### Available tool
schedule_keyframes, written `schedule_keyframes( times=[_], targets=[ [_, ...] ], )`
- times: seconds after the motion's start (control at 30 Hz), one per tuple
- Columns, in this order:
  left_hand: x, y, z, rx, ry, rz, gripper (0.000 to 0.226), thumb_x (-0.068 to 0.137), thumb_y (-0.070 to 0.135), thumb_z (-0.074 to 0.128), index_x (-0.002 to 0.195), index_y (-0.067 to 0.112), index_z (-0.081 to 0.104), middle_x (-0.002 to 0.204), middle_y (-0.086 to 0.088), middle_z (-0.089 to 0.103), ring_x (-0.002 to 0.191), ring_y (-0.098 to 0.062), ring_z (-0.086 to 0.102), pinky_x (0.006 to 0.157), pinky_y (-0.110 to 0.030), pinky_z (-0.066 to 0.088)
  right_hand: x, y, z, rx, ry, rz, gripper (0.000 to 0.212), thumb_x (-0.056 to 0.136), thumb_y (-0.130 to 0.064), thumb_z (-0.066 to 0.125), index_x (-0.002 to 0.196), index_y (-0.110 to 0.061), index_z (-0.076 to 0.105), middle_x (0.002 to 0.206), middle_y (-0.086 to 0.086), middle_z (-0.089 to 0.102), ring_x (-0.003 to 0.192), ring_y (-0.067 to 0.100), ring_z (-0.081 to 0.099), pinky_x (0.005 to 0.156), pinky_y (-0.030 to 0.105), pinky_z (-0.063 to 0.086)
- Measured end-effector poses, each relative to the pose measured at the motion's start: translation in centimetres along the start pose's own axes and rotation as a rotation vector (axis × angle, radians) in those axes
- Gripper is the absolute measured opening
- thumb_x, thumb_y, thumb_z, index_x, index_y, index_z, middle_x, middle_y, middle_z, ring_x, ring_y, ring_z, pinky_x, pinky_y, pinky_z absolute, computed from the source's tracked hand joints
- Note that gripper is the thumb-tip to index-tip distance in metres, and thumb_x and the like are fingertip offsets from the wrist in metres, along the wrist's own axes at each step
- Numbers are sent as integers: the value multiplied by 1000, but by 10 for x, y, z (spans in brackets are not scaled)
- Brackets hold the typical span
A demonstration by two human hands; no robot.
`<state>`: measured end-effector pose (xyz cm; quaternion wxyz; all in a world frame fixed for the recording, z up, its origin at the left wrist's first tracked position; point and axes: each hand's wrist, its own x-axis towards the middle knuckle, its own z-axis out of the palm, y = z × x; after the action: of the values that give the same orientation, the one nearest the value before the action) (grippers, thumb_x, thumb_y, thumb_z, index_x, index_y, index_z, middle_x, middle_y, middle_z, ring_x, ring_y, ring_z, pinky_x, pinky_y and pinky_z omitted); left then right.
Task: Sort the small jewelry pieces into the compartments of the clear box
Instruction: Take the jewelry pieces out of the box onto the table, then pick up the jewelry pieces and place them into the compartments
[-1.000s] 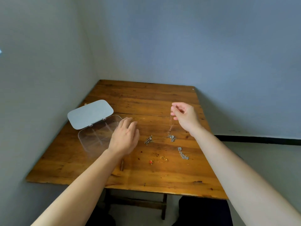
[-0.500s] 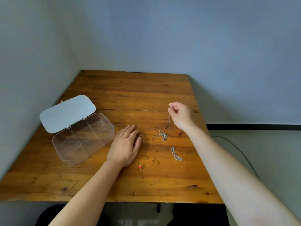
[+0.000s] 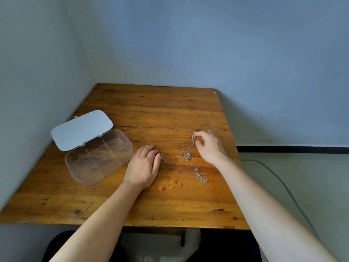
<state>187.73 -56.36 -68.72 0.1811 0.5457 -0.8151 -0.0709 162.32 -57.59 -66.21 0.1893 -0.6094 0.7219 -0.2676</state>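
1. While the clear plastic compartment box (image 3: 98, 157) sits open at the left of the worn wooden counter (image 3: 151, 110), its pale grey lid (image 3: 82, 129) tipped back, every compartment looks empty, so by my reading the sorting has barely begun.
2. Over on the far side, the right hand (image 3: 209, 146) pinches the top of a thin copper-toned chain (image 3: 192, 141) between thumb and fingertips; its lower end trails toward the wood, and I cannot tell whether it touches.
3. Closer in, the left hand (image 3: 144, 167) lies palm-down and flat with nothing gripped, its fingertips right against a small silver clasp piece (image 3: 162, 157) that is mostly hidden.
4. Loose on the counter between the hands sits a tangled silver chain cluster (image 3: 186, 155); nearer the front edge lie a short silver chain (image 3: 201, 175) and a gold chain with a red bead (image 3: 171, 185).
5. Danger number one: that pinch is tiny, and a chain this fine could slide out on the carry across to the box, which is well apart from it.
6. Danger number two: the dangling tail passes close above the silver cluster and could snag it, dragging pieces together.
7. Danger number three: the box walls are clear and the dividers faint, so a drop could straddle two compartments, or a nudge from the left hand could shift the light box.
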Motion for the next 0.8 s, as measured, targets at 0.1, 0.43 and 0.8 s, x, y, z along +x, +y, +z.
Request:
schedule_keyframes(
  times=[0.1,0.43,0.8],
  targets=[
    [-9,3,-5,42,80,37,47,101,39,34,115,11,69,125,-8,66,120,-27,56,98,-43,46,-24,-2,-1,31,26,-16,36,101,-16,54,136,-22,58,142,0,54,129,21,53,104,36,43],
    [-45,6,2,66,85,-38,42,99,40,40,126,16,60,126,-5,63,112,-26,55,94,-43,44,-105,24,28,55,169,38,37,98,-30,60,133,-18,60,123,2,56,110,20,59,87,32,47],
    [-36,3,7,208,-198,47,57,99,53,8,154,40,16,165,-2,14,146,-24,13,111,-47,19,-61,7,36,-174,16,49,66,94,-64,46,149,-28,41,134,3,48,123,22,49,91,36,47]
  ],
)
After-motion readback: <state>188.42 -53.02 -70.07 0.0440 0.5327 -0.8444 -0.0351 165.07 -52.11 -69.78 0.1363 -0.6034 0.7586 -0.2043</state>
